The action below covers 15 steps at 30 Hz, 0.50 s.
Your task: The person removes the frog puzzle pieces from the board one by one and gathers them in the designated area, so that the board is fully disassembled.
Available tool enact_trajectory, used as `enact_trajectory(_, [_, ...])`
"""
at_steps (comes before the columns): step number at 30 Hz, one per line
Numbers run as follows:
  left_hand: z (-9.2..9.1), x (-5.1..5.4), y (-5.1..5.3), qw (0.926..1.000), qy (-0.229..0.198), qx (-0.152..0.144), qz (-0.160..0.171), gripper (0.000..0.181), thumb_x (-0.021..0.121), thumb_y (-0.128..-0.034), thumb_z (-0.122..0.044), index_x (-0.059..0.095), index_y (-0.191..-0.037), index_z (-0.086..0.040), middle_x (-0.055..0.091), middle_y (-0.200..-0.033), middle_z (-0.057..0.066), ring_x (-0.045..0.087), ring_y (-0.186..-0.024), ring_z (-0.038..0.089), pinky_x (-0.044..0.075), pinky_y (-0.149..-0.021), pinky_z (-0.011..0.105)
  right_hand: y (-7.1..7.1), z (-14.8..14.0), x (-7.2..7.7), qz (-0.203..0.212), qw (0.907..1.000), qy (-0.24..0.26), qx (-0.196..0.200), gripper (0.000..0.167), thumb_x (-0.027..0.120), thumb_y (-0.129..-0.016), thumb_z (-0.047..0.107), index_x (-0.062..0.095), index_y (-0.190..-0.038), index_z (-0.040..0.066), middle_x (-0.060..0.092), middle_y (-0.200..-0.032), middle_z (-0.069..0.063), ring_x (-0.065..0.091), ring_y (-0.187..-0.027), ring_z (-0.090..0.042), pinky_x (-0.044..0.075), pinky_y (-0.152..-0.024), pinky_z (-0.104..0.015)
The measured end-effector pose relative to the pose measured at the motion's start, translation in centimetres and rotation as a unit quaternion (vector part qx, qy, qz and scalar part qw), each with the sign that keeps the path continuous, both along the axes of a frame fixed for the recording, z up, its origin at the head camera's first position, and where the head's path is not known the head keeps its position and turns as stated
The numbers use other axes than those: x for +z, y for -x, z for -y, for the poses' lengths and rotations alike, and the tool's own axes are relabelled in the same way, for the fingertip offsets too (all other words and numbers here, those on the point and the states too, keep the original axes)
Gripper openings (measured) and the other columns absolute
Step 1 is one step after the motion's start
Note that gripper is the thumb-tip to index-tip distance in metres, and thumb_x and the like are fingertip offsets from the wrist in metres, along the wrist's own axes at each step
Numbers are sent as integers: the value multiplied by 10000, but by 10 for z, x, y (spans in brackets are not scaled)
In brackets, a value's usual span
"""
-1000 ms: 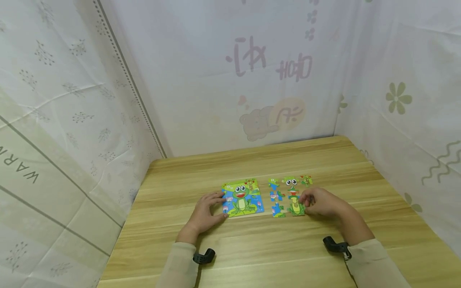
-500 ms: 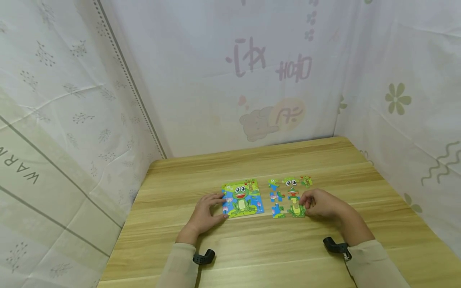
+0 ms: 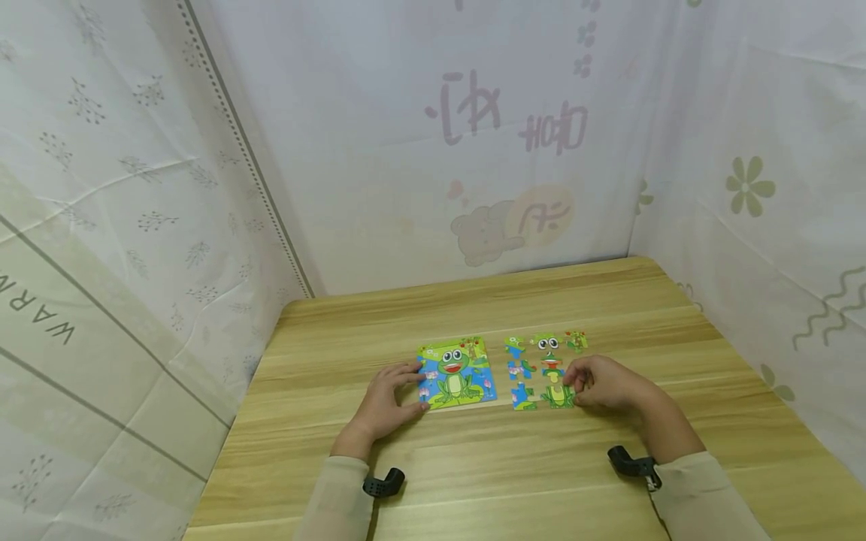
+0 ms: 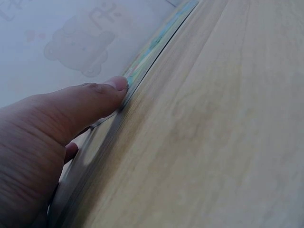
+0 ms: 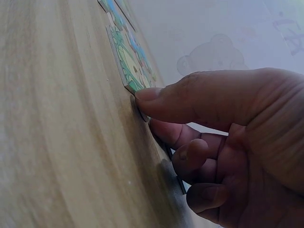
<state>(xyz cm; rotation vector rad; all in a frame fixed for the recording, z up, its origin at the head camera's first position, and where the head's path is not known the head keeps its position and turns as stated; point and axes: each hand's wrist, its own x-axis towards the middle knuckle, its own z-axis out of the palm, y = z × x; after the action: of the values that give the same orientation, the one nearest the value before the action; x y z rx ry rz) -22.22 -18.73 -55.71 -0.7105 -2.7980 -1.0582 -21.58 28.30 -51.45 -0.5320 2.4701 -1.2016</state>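
Note:
Fingers spread, my left hand (image 3: 387,402) rests along the left edge of a square frog picture board (image 3: 456,372), the thumb at its near left corner. In the left wrist view the thumb of the left hand (image 4: 61,114) touches the board's edge (image 4: 156,45). My right hand (image 3: 598,382), fingers curled, pinches the right side of the frog-body puzzle piece (image 3: 558,397). The right wrist view has the thumb of the right hand (image 5: 199,99) at that piece's corner (image 5: 133,85); the index fingertip is partly hidden.
Several puzzle pieces lie in loose rows right of the board: blue left pieces (image 3: 522,396), an eyes piece (image 3: 546,343), a mouth piece (image 3: 551,362) and a corner piece (image 3: 576,340). They lie on a wooden table (image 3: 487,466). Printed curtains (image 3: 379,150) stand behind.
The frog-body piece has shifted slightly toward me and to the right with my right hand. My left hand and the board have stayed put.

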Motion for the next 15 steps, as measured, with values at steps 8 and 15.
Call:
enact_trajectory(8, [1,-2,2,10000,-25,-13,-59,542,895,-855,-326,724,-1340,-156,534,-1556,-70,397,-1478,264,291,-1221,576,1,-1,-1,-48,10000,41,50,242,783,-823,-38,695,-1040,20,614,-869,-65,552,-772,-199,482,-617,-241])
enact_trajectory(15, [1,-4,2,10000,12,-5,-60,549,886,-865,-359,716,-1355,-179,525,-1561,-81,391,-1484,262,289,-1216,598,3,1,-2,-214,9993,-196,-218,138,739,-910,18,704,-1035,64,610,-871,-47,547,-779,-185,489,-624,-253])
